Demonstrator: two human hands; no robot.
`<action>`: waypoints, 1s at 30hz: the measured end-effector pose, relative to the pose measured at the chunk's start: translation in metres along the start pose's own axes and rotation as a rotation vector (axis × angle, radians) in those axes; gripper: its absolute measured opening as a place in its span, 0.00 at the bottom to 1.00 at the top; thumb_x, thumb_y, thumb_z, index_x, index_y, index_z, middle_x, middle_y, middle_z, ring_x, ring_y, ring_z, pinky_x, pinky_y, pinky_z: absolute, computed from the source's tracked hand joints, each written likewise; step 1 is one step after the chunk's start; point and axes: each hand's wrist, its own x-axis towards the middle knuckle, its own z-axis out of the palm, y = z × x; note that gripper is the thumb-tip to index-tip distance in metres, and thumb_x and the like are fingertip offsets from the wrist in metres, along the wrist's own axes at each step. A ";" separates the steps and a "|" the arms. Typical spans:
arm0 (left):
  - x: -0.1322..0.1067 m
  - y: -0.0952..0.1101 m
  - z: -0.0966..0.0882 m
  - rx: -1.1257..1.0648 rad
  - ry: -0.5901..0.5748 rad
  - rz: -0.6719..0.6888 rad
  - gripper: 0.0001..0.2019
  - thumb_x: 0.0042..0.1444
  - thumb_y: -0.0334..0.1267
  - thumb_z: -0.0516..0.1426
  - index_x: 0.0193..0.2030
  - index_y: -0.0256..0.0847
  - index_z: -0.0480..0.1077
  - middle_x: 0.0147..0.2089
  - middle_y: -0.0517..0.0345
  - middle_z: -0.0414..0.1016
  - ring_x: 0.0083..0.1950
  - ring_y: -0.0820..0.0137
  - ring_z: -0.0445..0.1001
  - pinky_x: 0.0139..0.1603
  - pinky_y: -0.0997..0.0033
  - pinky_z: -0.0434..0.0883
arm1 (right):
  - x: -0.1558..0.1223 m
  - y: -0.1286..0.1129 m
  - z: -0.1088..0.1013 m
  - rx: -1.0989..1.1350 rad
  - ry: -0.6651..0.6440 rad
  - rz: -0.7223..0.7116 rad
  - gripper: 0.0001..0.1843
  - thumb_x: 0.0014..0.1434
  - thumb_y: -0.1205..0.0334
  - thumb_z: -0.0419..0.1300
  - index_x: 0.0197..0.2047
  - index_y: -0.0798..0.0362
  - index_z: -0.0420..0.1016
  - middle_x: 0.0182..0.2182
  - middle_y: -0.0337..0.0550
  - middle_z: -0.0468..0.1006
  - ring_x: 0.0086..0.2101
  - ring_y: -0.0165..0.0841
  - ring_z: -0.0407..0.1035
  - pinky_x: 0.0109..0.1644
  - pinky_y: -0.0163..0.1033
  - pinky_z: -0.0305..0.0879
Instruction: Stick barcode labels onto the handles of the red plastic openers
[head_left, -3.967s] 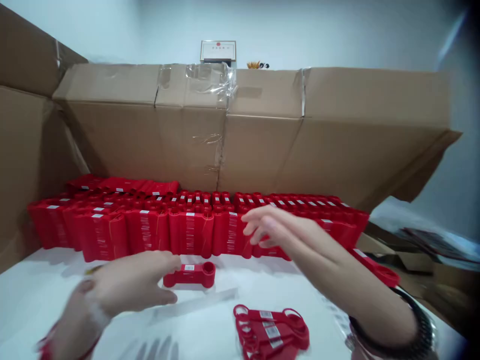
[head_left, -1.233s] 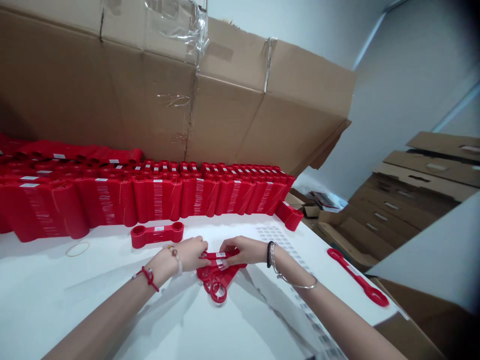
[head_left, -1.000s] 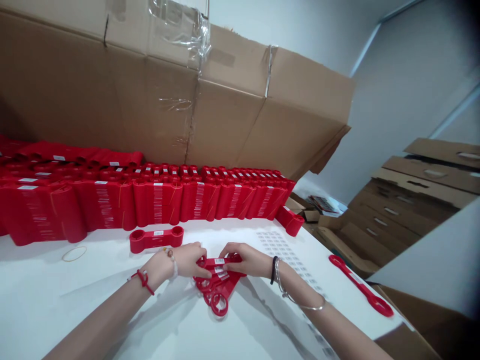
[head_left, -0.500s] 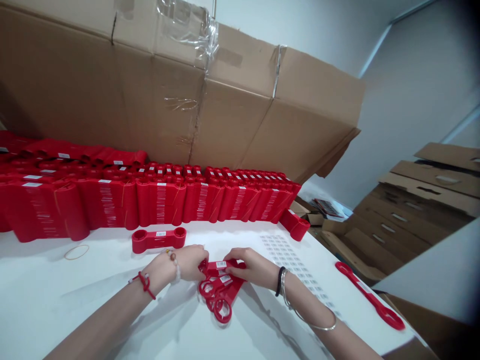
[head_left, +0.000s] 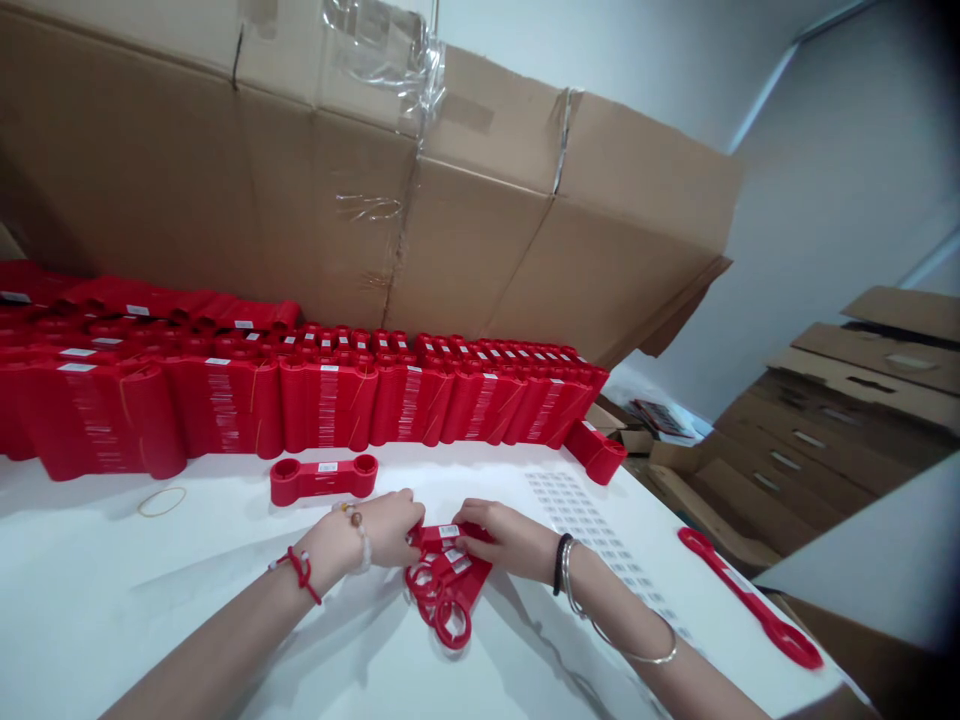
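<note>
Several flat red pieces with a ring at each end (head_left: 454, 622) lie fanned out on the white table, small white barcode labels on their middles. My left hand (head_left: 391, 530) pinches the left end of the uppermost red ring-ended piece (head_left: 430, 537). At its other end my right hand (head_left: 511, 540) has its fingers closed on the same piece, thumb close to the barcode label (head_left: 449, 532). The fingertips partly hide both ends. Just behind my left hand rests a short stack of the same red pieces (head_left: 319, 482).
Rows of red bundles (head_left: 330, 410) line the table's back, before a large cardboard box (head_left: 480, 230). A label sheet (head_left: 577, 520) lies right of my hands, a rubber band (head_left: 161, 502) far left. One red piece (head_left: 750, 600) sits near the right edge; cartons (head_left: 847, 400) stand beyond.
The whole view has shifted slightly, so things appear a little farther right. Both hands stay on the red piece, with hardly any movement.
</note>
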 end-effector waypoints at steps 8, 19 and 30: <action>-0.017 0.015 -0.009 0.051 0.068 -0.126 0.27 0.61 0.52 0.56 0.60 0.37 0.60 0.57 0.43 0.65 0.41 0.66 0.71 0.38 0.63 0.72 | 0.005 0.006 -0.003 0.054 0.033 0.047 0.11 0.64 0.59 0.55 0.44 0.57 0.72 0.42 0.49 0.74 0.39 0.35 0.68 0.45 0.40 0.65; -0.005 0.013 0.009 -0.050 0.043 -0.100 0.31 0.46 0.50 0.65 0.50 0.36 0.58 0.53 0.44 0.66 0.40 0.63 0.73 0.32 0.66 0.67 | 0.003 0.018 -0.009 0.215 -0.124 0.127 0.15 0.59 0.61 0.62 0.48 0.58 0.73 0.41 0.46 0.77 0.37 0.31 0.71 0.43 0.38 0.69; 0.000 0.004 0.002 -0.206 0.001 -0.075 0.23 0.56 0.43 0.60 0.53 0.36 0.56 0.35 0.58 0.70 0.29 0.73 0.67 0.26 0.73 0.61 | -0.008 0.021 0.003 0.222 0.005 0.006 0.16 0.59 0.59 0.60 0.48 0.57 0.76 0.44 0.48 0.72 0.42 0.35 0.69 0.49 0.39 0.67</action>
